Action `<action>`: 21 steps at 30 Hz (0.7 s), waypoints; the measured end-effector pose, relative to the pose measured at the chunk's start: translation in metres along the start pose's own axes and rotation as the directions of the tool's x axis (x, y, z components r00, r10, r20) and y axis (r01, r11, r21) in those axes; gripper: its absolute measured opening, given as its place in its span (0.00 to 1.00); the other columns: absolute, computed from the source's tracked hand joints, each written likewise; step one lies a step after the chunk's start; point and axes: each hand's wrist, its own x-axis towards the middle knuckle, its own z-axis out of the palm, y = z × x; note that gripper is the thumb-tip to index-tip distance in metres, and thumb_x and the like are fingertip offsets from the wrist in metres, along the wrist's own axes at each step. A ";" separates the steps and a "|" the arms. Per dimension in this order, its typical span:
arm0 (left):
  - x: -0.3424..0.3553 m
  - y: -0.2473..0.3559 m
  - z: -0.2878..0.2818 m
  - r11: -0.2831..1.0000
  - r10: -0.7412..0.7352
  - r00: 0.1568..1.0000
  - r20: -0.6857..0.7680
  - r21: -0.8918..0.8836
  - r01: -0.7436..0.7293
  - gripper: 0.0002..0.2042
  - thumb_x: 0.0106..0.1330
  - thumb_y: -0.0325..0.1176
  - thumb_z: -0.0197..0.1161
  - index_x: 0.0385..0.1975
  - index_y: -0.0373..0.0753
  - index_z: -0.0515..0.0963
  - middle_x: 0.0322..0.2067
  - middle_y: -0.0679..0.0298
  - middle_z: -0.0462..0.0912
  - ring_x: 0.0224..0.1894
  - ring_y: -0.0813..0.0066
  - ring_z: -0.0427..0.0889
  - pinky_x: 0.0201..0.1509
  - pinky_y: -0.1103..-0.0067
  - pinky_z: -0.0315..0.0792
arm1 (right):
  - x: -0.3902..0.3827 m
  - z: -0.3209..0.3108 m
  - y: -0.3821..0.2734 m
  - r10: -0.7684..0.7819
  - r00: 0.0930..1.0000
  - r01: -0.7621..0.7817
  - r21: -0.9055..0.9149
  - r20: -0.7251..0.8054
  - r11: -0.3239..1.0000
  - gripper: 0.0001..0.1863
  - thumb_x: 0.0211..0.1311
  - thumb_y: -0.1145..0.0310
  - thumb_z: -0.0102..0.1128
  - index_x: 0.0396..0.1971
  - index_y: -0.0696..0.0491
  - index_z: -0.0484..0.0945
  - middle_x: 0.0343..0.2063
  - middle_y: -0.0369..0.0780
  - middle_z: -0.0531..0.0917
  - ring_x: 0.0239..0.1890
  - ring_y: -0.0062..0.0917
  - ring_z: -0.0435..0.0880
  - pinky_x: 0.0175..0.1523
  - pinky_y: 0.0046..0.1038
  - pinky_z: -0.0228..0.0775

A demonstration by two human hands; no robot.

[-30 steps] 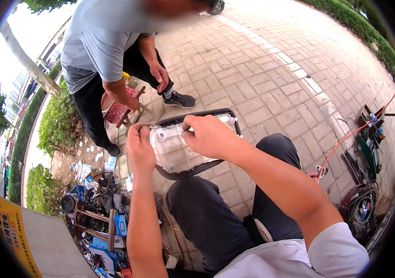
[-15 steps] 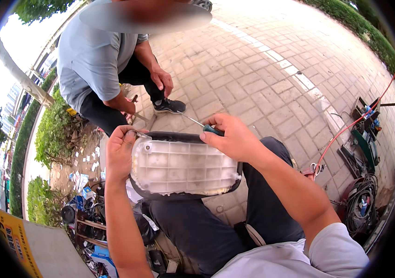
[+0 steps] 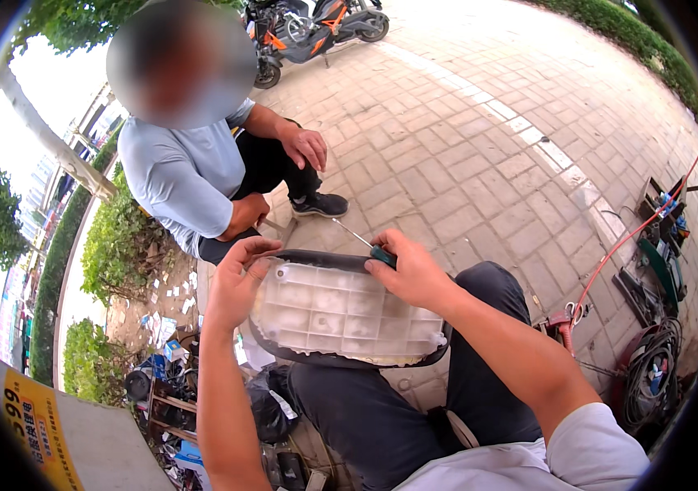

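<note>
A scooter seat (image 3: 349,315) lies underside up across my knees, its pale ribbed plastic base facing me. Black cover material (image 3: 316,259) wraps round its rim. At the upper left corner my left hand (image 3: 237,282) is closed on the edge of the cover, thumb bent over it. My right hand (image 3: 406,268) grips a screwdriver (image 3: 381,254) by its dark green handle above the far edge of the seat. The thin metal shaft points up and left, away from the seat. Whether the right hand also touches the cover I cannot tell.
Opposite me a person in a light blue shirt (image 3: 177,176) crouches. A red hose (image 3: 611,255) runs along the right, by tools (image 3: 664,254) and a coiled cable (image 3: 650,364). Boxes and scrap (image 3: 173,393) pile up at the left. Motorbikes (image 3: 316,33) stand far off.
My view has tilted up, bringing the motorbikes in. The other person's free hand has shifted over the knee. My left fingers have changed position at the seat corner; the screwdriver stays in my right hand.
</note>
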 end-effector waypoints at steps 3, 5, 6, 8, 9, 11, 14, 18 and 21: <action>-0.003 0.013 -0.006 0.971 0.008 0.996 0.089 0.237 -0.029 0.19 0.64 0.21 0.59 0.56 0.32 0.73 0.52 0.60 0.81 0.50 0.72 0.80 0.58 0.74 0.72 | -0.004 -0.004 -0.016 -0.129 0.988 0.108 -0.215 -0.084 0.971 0.17 0.62 0.64 0.63 0.47 0.56 0.73 0.32 0.50 0.84 0.37 0.47 0.83 0.42 0.42 0.72; -0.001 0.021 -0.006 0.917 0.040 0.995 0.097 0.392 -0.075 0.19 0.59 0.20 0.64 0.52 0.32 0.78 0.47 0.60 0.83 0.49 0.72 0.81 0.55 0.75 0.73 | -0.003 -0.008 -0.025 -0.197 0.978 0.166 -0.303 -0.073 0.938 0.17 0.62 0.64 0.63 0.47 0.54 0.72 0.31 0.48 0.84 0.36 0.47 0.82 0.41 0.43 0.72; -0.001 0.020 -0.004 0.887 0.098 0.989 0.112 0.441 -0.138 0.18 0.59 0.20 0.65 0.50 0.32 0.79 0.46 0.60 0.83 0.48 0.72 0.81 0.54 0.76 0.73 | -0.001 -0.011 -0.028 -0.231 0.971 0.194 -0.347 -0.065 0.917 0.17 0.62 0.64 0.63 0.47 0.54 0.72 0.30 0.48 0.84 0.36 0.47 0.82 0.40 0.44 0.71; 0.000 0.021 0.003 0.872 0.157 0.984 0.082 0.457 -0.177 0.15 0.57 0.20 0.66 0.45 0.31 0.82 0.41 0.57 0.84 0.45 0.69 0.82 0.52 0.78 0.73 | 0.006 -0.018 -0.031 -0.248 0.968 0.218 -0.345 -0.042 0.913 0.17 0.62 0.64 0.63 0.46 0.53 0.71 0.29 0.47 0.83 0.35 0.46 0.82 0.39 0.44 0.71; 0.000 0.020 0.006 0.879 0.157 0.986 0.064 0.445 -0.169 0.14 0.57 0.20 0.66 0.45 0.31 0.82 0.41 0.57 0.84 0.44 0.69 0.83 0.51 0.78 0.74 | 0.007 -0.023 -0.032 -0.252 0.967 0.224 -0.350 -0.035 0.910 0.16 0.61 0.65 0.63 0.46 0.52 0.70 0.28 0.47 0.83 0.35 0.46 0.82 0.38 0.44 0.70; 0.001 0.016 0.006 0.894 0.156 0.987 0.031 0.420 -0.155 0.13 0.57 0.20 0.66 0.44 0.31 0.82 0.39 0.57 0.85 0.43 0.68 0.83 0.50 0.78 0.74 | 0.013 -0.027 -0.032 -0.262 0.965 0.238 -0.387 -0.007 0.891 0.17 0.61 0.64 0.64 0.46 0.52 0.72 0.31 0.47 0.84 0.36 0.46 0.83 0.40 0.44 0.72; 0.006 0.001 0.014 0.887 0.201 0.980 0.016 0.422 -0.189 0.12 0.58 0.20 0.66 0.42 0.31 0.83 0.36 0.56 0.86 0.40 0.67 0.85 0.47 0.77 0.76 | 0.016 -0.032 -0.024 -0.274 0.962 0.247 -0.428 0.000 0.869 0.17 0.60 0.64 0.65 0.46 0.51 0.72 0.31 0.46 0.85 0.37 0.46 0.83 0.40 0.43 0.73; -0.009 -0.014 0.031 0.787 0.355 0.933 -0.063 0.558 -0.262 0.07 0.61 0.19 0.62 0.38 0.30 0.81 0.33 0.51 0.84 0.36 0.55 0.84 0.43 0.73 0.76 | 0.015 -0.023 -0.014 -0.296 0.955 0.269 -0.465 0.017 0.843 0.18 0.59 0.62 0.65 0.45 0.51 0.72 0.28 0.47 0.84 0.33 0.47 0.83 0.36 0.44 0.73; -0.025 -0.035 0.032 0.815 0.295 0.919 -0.261 0.571 -0.100 0.04 0.68 0.25 0.60 0.37 0.32 0.79 0.32 0.52 0.83 0.34 0.58 0.83 0.40 0.71 0.75 | 0.016 -0.009 -0.016 -0.314 0.948 0.303 -0.466 0.057 0.831 0.17 0.60 0.61 0.64 0.45 0.51 0.71 0.26 0.47 0.84 0.31 0.48 0.83 0.35 0.46 0.73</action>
